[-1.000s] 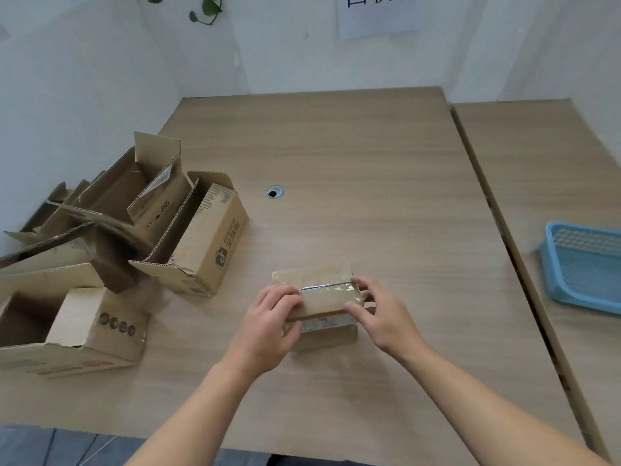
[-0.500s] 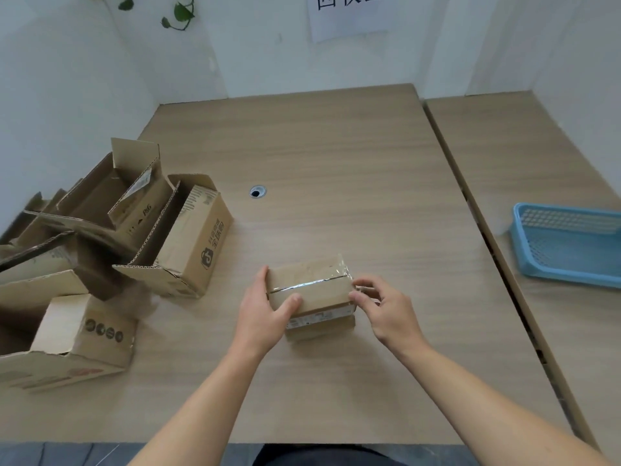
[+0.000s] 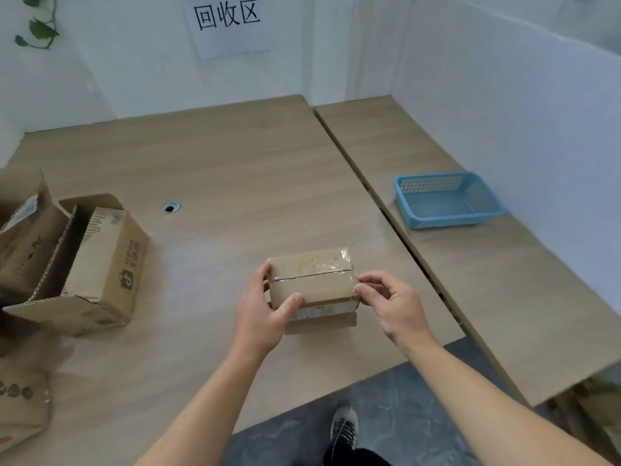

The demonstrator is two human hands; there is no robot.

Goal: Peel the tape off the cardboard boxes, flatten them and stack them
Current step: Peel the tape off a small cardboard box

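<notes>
Small brown cardboard box (image 3: 312,288), long axis left–right, clear tape seam (image 3: 316,273) along it. Left hand (image 3: 258,314) grips left end; right hand (image 3: 395,306) fingertips (image 3: 362,290) pinch tape at right end.

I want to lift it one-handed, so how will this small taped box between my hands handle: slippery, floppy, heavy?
Probably slick on top, where glossy clear tape covers the small cardboard box. Likely stiff: it is sealed with square corners. Seemingly light: the left hand steadies it with thumb and fingers alone.
</notes>
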